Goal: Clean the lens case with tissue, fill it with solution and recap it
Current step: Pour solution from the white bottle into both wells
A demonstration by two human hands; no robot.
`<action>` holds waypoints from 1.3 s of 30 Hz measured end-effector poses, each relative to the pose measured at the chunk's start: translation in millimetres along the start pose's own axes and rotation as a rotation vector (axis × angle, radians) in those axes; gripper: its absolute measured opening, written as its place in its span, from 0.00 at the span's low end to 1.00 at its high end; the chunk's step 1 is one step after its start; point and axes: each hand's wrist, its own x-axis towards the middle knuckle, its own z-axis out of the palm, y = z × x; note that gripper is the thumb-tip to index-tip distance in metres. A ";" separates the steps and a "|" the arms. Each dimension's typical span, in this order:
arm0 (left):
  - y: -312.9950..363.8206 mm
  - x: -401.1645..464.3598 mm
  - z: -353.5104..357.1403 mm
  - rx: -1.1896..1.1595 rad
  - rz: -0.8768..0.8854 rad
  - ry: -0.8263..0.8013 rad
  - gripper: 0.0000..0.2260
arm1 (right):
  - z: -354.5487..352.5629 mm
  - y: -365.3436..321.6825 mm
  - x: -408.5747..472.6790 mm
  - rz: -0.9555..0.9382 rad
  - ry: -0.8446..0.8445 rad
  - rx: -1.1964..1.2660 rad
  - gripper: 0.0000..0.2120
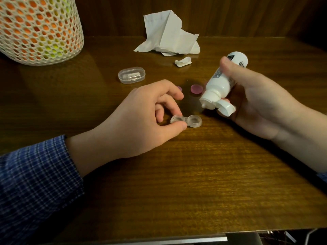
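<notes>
Lens case (pixel 186 121) sits uncapped on the table (pixel 194 174), left hand (pixel 141 119) pinching its left well; right hand (pixel 251 101) grips the tilted solution bottle (pixel 221 84) (flip cap open). Nozzle belongs directly over each well; squeeze gently.

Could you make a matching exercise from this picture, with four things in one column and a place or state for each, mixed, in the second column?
Things:
1. solution bottle
2. lens case
3. tissue
4. pink cap

Places or states:
A. lies crumpled at the back of the table
B. held tilted, flip lid open, in the right hand
C. lies loose on the table, behind the case
D. uncapped on the table, one well pinched by the left hand

Pairs: 1-B, 2-D, 3-A, 4-C
</notes>
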 end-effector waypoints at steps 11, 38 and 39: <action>0.9 -0.2 -0.4 -0.010 -0.022 -0.008 0.24 | 4.8 1.2 -5.7 -0.064 -0.097 -0.155 0.21; 0.2 0.0 -0.3 -0.010 -0.017 -0.008 0.23 | 3.8 3.4 -6.5 -0.103 -0.102 -0.205 0.15; 0.2 -0.1 -0.2 -0.011 -0.017 -0.008 0.23 | 3.7 3.5 -6.7 -0.103 -0.102 -0.211 0.15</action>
